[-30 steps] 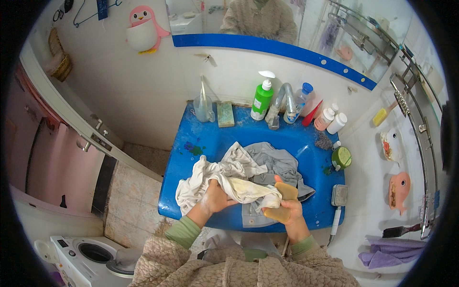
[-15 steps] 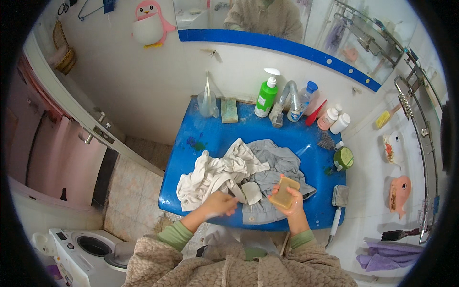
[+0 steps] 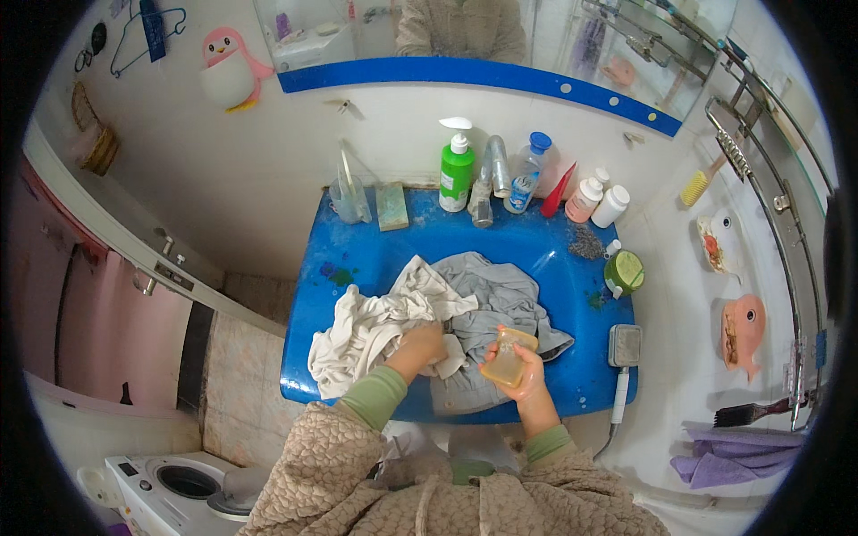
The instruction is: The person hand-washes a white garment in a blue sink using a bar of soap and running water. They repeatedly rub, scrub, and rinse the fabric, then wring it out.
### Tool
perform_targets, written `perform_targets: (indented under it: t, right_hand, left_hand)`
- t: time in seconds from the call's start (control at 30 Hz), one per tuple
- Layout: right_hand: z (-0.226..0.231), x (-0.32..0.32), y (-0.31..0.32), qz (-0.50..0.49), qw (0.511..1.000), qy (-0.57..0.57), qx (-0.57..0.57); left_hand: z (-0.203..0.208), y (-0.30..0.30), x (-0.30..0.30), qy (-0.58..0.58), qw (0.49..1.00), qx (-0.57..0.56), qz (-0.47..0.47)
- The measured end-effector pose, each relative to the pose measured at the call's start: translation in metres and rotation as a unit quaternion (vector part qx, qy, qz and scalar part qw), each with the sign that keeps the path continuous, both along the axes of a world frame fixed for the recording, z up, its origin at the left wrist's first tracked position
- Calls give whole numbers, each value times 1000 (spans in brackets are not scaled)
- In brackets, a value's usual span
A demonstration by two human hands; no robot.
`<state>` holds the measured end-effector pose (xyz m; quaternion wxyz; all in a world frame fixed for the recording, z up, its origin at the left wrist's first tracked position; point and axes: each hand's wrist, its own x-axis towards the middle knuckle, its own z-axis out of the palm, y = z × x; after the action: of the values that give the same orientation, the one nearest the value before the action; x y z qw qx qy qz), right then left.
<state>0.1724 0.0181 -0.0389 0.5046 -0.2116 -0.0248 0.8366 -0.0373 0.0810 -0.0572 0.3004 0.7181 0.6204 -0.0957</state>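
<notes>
My right hand (image 3: 529, 379) is closed around a yellowish bar of soap (image 3: 509, 355), holding it up over the gray garment (image 3: 487, 284). My left hand (image 3: 418, 348) is down on the crumpled cream garment (image 3: 366, 330), close to its collar-like edge. Its fingers are blurred and partly turned away, so their grip does not show. Both garments lie bunched side by side in the blue sink basin (image 3: 402, 243), and the gray one reaches the front rim.
Along the back stand a green pump bottle (image 3: 456, 179), the faucet (image 3: 483, 201), a clear bottle with blue cap (image 3: 527, 174) and white bottles (image 3: 611, 207). At right are a steel scrubber (image 3: 585, 241), a green jar (image 3: 624, 273) and a shower head (image 3: 624, 347). A washing machine (image 3: 161, 496) stands lower left.
My left hand has moved forward from the front edge onto the cream garment. The soap stays in my right hand, tilted slightly differently. The whole view has shifted a little.
</notes>
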Motion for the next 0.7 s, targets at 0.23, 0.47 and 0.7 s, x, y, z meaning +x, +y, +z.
perform_targets:
  t: [0.23,0.47,0.7]
  right_hand:
    - [8,4,6,-12,1000,-13,18]
    - [43,12,18,-86,993,-18,84]
    - [48,23,27,-86,992,-59,65]
  left_hand:
    - [12,8,-2,-60,997,-46,-28]
    - [148,44,29,-580,785,-130,175]
    - [165,25,10,-759,566,-186,261]
